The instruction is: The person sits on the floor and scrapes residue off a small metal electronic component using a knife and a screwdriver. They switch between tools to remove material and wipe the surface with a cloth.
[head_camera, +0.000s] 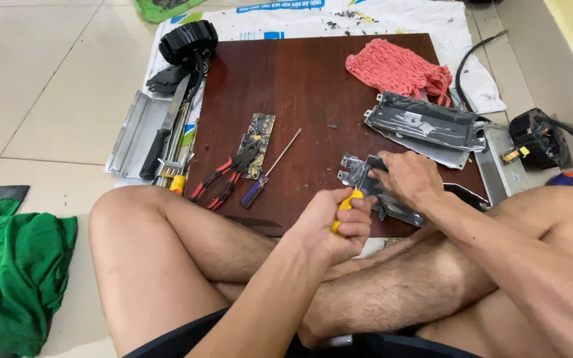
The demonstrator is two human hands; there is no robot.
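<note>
**Hands working foil-wrapped part at board's near edge**

Green cloth (pixel 14 265) is lying on the floor, far left. Red pliers (pixel 223 176) and blue screwdriver (pixel 266 172) are sitting mid-board (pixel 300 79). Left hand (pixel 333 229) is gripping a yellow-handled tool (pixel 343 209), fingers curled tight round it. Right hand (pixel 409 179) is pressing down on the silver foil-wrapped part (pixel 366 176), fingers together. Red mesh cloth (pixel 396 66) is lying at the far right corner.

Scene was bright and evenly lit by soft, diffuse light. Shadows were faint and short, lying under the legs and tools. Mild sheen showed on the dark reddish-brown wooden board (pixel 313 86) and the pale glossy floor tiles (pixel 41 79). Focus was sharp at centre; slight wide-angle bending at the edges.
</note>
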